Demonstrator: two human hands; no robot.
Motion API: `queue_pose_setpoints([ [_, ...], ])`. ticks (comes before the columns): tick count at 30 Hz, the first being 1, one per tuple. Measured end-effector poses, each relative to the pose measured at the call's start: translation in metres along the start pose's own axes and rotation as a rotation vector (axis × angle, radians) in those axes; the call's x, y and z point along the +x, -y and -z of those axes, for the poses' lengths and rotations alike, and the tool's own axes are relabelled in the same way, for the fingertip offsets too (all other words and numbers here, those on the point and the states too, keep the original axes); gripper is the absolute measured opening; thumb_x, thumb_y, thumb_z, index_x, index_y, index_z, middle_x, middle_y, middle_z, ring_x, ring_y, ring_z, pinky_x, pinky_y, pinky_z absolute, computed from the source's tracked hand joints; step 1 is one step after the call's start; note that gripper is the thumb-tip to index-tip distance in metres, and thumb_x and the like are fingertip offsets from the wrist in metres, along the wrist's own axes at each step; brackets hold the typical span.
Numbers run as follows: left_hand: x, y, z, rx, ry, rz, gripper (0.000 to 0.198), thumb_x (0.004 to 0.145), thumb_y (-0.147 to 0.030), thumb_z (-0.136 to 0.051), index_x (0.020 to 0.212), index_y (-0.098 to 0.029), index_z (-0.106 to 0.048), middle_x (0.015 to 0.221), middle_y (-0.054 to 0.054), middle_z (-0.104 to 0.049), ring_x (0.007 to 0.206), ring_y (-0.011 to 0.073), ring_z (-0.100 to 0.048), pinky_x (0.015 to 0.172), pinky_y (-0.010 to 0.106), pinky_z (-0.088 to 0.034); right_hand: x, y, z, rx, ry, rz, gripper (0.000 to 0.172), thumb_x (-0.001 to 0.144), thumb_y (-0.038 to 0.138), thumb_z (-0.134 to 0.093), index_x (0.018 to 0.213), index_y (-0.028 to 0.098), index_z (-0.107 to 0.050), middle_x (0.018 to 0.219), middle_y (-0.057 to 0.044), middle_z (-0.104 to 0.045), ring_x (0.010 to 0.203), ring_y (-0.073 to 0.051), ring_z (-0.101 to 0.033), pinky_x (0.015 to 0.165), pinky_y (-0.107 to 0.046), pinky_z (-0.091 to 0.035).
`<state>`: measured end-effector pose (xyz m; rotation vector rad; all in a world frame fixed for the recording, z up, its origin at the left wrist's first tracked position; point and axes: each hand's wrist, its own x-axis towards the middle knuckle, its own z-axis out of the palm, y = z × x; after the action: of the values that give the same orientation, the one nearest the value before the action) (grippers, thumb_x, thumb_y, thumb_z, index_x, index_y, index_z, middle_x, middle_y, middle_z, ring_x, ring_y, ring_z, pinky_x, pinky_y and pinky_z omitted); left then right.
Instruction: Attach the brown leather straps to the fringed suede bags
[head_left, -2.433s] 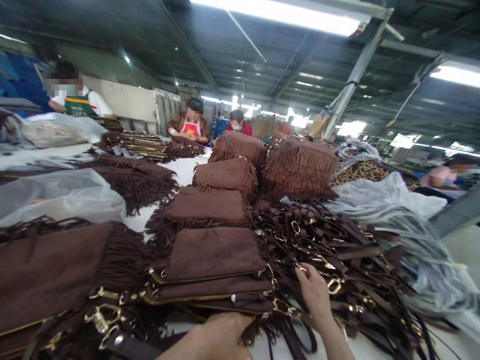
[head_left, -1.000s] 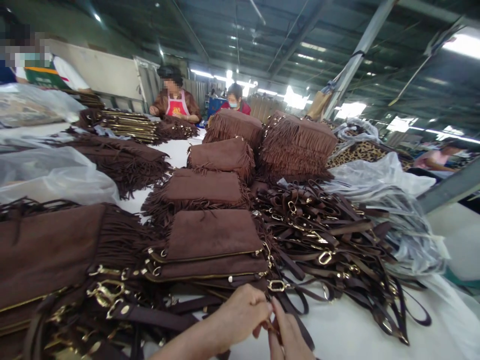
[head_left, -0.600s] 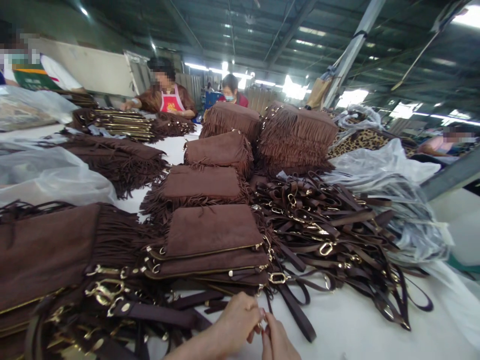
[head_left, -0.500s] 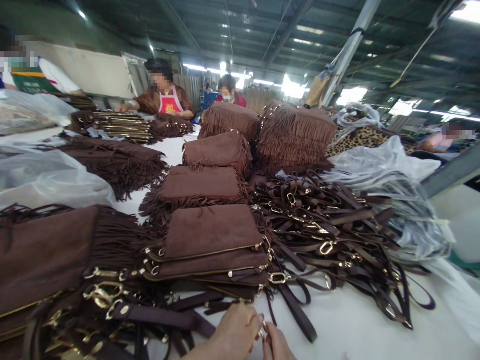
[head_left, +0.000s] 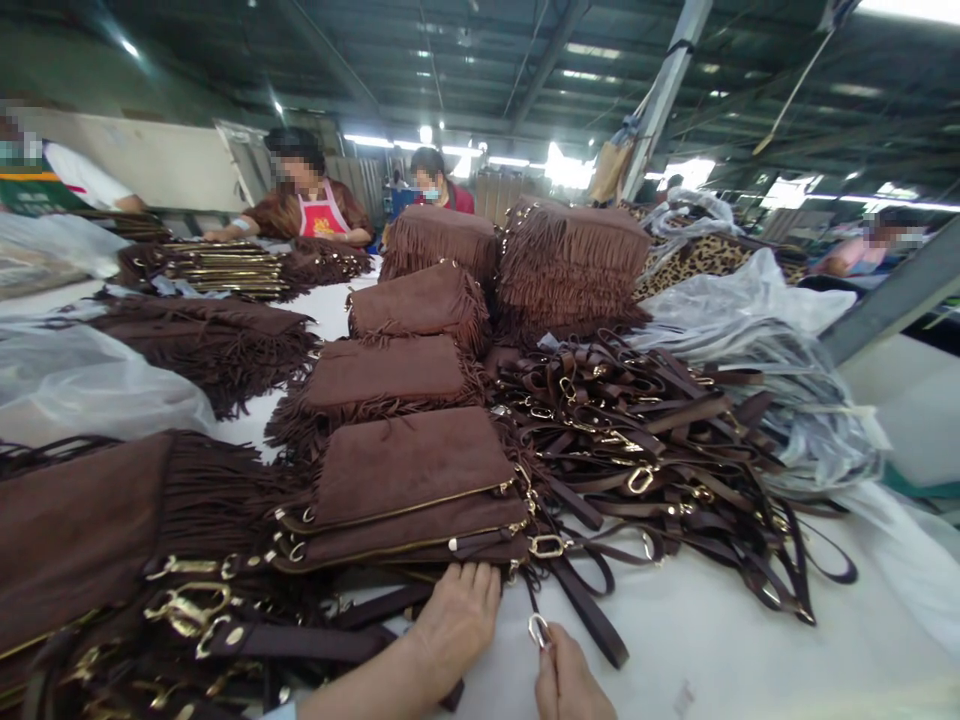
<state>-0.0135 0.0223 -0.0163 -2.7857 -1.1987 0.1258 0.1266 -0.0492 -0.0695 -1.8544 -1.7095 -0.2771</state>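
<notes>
My left hand point(head_left: 454, 622) lies with fingers stretched against the front edge of a stack of brown suede clutch bags point(head_left: 409, 495) with gold zips. My right hand point(head_left: 566, 682) sits at the bottom edge, pinching a small metal clasp point(head_left: 538, 629) at the end of a dark brown strap point(head_left: 592, 618). A large tangled heap of brown straps with gold buckles point(head_left: 660, 460) lies just right of the stack.
More fringed brown bags are piled behind point(head_left: 570, 265) and at the left point(head_left: 82, 525). Clear plastic bags point(head_left: 757, 335) lie at the right and at the left point(head_left: 82, 385). Other people work at the far end of the white table point(head_left: 705, 650).
Earlier my hands were together, working the clasp. Now the left hand has moved apart onto the front of the bag stack, while the right still pinches the clasp. The camera has tilted slightly.
</notes>
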Motion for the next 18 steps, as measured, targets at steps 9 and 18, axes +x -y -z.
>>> queue_pose_setpoints([
  [9,0.019,0.022,0.02,0.065,-0.023,-0.182,0.027,0.081,-0.003,-0.033,0.101,-0.005,-0.051,0.084,0.012,-0.057,0.072,0.023,-0.056,0.054,0.032,-0.047,0.039,0.0,0.008,-0.037,0.057,0.169,0.026,0.092,0.023,-0.025,0.102,0.012,-0.046,0.076,-0.01,-0.066,0.064,-0.017,-0.066,0.052,-0.022,-0.051],
  [18,0.036,0.048,0.041,-0.193,-0.011,-0.059,0.011,0.085,-0.014,-0.04,0.087,-0.013,-0.05,0.082,0.006,-0.059,0.076,0.0197,-0.059,0.068,0.033,-0.05,0.085,0.031,-0.004,-0.127,0.075,0.007,0.024,0.089,0.014,-0.024,0.095,0.012,-0.047,0.074,-0.009,-0.063,0.066,-0.017,-0.065,0.051,-0.023,-0.05],
])
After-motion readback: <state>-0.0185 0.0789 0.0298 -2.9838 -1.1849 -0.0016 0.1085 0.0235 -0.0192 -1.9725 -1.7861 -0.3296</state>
